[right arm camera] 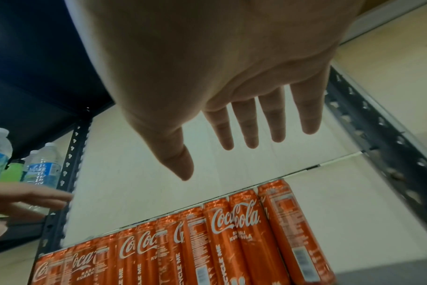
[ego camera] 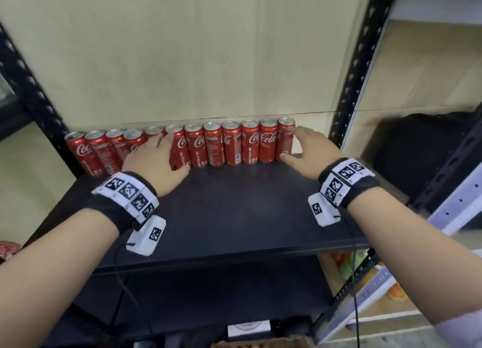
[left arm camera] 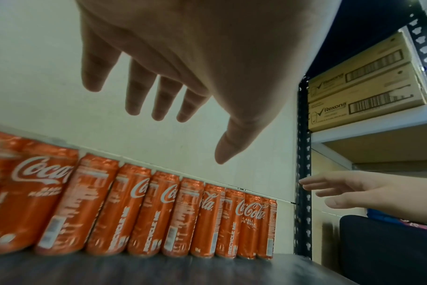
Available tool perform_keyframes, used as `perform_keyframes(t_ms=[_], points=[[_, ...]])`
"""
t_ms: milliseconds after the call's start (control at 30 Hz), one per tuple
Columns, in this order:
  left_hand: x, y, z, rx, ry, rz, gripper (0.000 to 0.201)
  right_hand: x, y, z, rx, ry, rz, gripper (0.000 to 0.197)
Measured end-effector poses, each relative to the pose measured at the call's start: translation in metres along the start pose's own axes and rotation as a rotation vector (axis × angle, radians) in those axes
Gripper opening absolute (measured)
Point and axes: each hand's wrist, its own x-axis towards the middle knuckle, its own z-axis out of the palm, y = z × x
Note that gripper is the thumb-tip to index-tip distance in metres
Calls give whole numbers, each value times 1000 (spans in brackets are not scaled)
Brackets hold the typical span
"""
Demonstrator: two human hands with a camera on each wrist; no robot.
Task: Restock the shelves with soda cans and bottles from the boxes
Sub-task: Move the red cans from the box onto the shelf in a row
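Note:
A row of several red Coca-Cola cans stands upright along the back of a dark shelf. My left hand hovers in front of the left-middle cans with its fingers straight and spread, and it holds nothing. My right hand is at the right end of the row, beside the last can, also with straight fingers and empty. The left wrist view shows the left hand above the cans. The right wrist view shows the right hand above the cans. Whether any fingertip touches a can is unclear.
Black perforated uprights frame the shelf on both sides. Water bottles stand on the neighbouring shelf to the left. Rexona cartons and a dark bag sit on the shelves to the right. The front of the dark shelf is bare.

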Motion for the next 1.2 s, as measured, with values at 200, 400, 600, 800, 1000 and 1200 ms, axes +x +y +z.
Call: perform_keyframes(t_ms=[200, 400, 600, 800, 1000, 1200], points=[[-48, -30, 14, -32, -98, 0, 92, -68, -37, 13, -60, -62, 96, 82], [-94, -31, 32, -99, -184, 44, 90, -143, -55, 28, -33, -88, 177, 82], [-135, -2, 52, -150, -229, 79, 85, -201, -43, 50, -95, -208, 151, 83], [-176, 36, 84, -194, -242, 155, 83, -252, -15, 61, -98, -281, 117, 82], [-232, 84, 119, -109, -280, 239, 78, -306, 14, 75, -43, -369, 103, 79], [-282, 114, 182, -63, -626, 225, 76, -364, 47, 102, 22, -561, 186, 81]])
